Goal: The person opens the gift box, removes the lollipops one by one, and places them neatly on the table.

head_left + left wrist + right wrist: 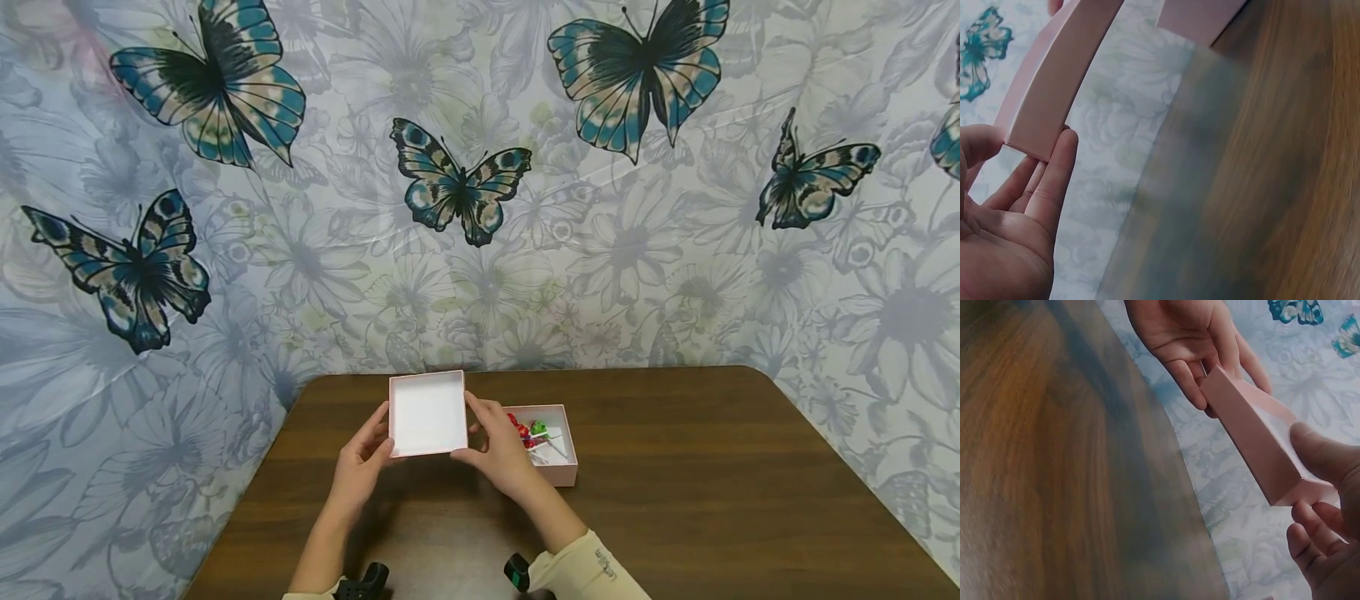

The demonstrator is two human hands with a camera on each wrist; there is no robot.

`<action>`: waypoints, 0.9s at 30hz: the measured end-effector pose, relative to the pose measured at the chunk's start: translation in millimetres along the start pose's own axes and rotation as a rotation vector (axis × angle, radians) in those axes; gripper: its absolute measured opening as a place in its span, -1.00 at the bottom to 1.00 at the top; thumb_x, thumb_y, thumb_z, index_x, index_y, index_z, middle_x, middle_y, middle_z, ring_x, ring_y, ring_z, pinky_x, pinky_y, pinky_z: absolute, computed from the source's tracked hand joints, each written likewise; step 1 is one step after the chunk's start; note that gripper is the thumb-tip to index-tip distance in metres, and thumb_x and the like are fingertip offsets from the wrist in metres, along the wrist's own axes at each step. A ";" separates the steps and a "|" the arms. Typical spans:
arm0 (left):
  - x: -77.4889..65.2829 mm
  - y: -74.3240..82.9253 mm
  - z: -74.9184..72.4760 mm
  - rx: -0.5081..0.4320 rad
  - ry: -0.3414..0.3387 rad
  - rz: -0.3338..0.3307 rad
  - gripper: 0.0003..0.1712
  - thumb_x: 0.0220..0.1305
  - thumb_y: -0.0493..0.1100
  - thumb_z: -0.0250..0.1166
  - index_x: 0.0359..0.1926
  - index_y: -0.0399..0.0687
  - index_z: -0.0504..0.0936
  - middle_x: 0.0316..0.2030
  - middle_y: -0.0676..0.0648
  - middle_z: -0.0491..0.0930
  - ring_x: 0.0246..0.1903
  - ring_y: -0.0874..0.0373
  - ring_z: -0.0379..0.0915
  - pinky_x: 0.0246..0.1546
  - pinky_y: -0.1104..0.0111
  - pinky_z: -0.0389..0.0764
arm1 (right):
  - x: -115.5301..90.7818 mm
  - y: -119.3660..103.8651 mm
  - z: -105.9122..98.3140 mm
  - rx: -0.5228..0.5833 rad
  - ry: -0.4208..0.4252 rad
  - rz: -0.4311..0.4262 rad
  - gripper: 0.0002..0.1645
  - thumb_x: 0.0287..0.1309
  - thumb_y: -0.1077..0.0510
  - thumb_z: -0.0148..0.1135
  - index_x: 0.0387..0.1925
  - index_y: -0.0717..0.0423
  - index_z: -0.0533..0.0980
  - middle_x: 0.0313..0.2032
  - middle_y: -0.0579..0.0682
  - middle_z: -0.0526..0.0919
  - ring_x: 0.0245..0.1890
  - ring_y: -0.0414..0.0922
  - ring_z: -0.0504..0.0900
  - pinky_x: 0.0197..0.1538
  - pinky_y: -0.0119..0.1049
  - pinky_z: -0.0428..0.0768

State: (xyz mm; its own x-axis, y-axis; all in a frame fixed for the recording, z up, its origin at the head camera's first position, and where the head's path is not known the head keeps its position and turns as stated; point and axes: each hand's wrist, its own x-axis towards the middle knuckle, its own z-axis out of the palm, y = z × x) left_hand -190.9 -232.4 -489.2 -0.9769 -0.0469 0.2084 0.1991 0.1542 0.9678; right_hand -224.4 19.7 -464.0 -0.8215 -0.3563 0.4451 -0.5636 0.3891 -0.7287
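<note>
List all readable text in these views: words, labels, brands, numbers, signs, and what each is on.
Readable text: none.
Right sleeve: dark lettering near the cuff, too small and blurred to read.
Pink lid: no text visible.
Pink box: no text visible.
Lollipops: too small to tell if the wrappers carry any.

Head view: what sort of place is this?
Probably an indoor tabletop workspace, perhaps in a home or makeshift studio. A wood-grain table stands before a butterfly-and-flower-print backdrop, and a small open pink box of what look like lollipops sits on it.
</note>
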 end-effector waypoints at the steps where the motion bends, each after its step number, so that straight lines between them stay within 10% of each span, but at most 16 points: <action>1: -0.2 -1.2 -2.5 0.002 0.000 -0.007 -0.33 0.45 -0.21 0.18 0.51 0.21 0.25 0.24 -0.25 0.48 -0.06 0.24 0.58 -0.02 0.13 0.75 | -0.1 -0.9 2.3 -0.005 -0.012 0.001 0.09 -0.08 0.16 0.59 0.47 0.14 0.24 0.18 0.23 0.47 -0.16 0.00 0.60 -0.40 -0.50 0.56; 19: -1.4 -26.0 -23.8 -0.012 -0.062 -0.097 -0.37 0.46 -0.20 0.17 0.50 0.08 0.27 0.41 -0.24 0.34 -0.01 0.33 0.57 -0.02 0.36 0.72 | -5.7 -0.4 38.1 -0.063 -0.045 0.105 -0.01 -0.01 0.27 0.53 0.44 0.25 0.26 0.14 0.25 0.48 -0.13 -0.01 0.62 -0.09 -0.33 0.65; 27: 0.3 -31.3 -22.7 0.136 -0.033 -0.146 -0.40 0.46 -0.28 0.12 0.46 0.14 0.33 0.42 -0.11 0.35 0.33 -0.04 0.32 0.07 0.63 0.46 | -10.4 7.3 47.2 -0.061 -0.044 0.130 -0.02 -0.04 0.27 0.54 0.41 0.31 0.28 0.10 0.27 0.50 -0.18 -0.04 0.64 -0.11 -0.32 0.65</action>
State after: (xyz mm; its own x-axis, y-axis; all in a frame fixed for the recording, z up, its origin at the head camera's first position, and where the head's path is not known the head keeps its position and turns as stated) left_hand -195.7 -259.6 -516.2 -0.9970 -0.0468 0.0609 0.0454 0.2802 0.9589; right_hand -215.8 -13.8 -498.5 -0.8843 -0.3361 0.3242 -0.4576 0.4849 -0.7453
